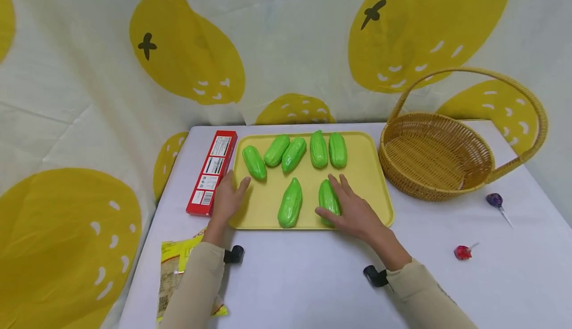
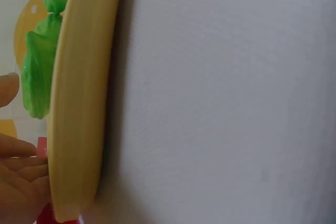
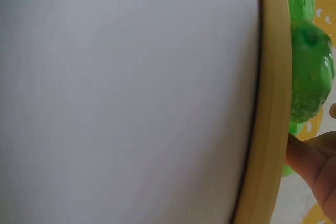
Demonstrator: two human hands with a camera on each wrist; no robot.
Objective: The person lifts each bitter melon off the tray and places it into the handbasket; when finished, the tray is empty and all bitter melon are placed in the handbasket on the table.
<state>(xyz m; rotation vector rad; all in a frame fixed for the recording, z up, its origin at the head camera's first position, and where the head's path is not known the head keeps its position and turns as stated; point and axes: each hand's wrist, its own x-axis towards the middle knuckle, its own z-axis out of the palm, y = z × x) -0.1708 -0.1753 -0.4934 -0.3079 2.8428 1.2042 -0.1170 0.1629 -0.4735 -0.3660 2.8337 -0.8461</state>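
Observation:
A yellow tray (image 1: 364, 163) bears several glossy green cucumber-like vegetables; a far row includes one at the left (image 1: 254, 163). Two lie nearer the front: a middle one (image 1: 290, 205) and one at the right (image 1: 328, 201). My right hand (image 1: 357, 213) is beside that right one, thumb and fingers spread around it without gripping; contact is unclear. At the tray's left edge, my left hand (image 1: 228, 199) has fingers extended and holds nothing. The left wrist view shows part of this hand (image 2: 23, 182) by the tray's side wall (image 2: 84, 98).
A wicker basket (image 1: 435, 195) with a tall handle stands right of the tray. A red box (image 1: 211, 172) lies to the left, and a yellow packet (image 1: 169, 277) is partly under the left sleeve. A purple lollipop (image 1: 494, 200) and a red one (image 1: 463, 252) lie at right.

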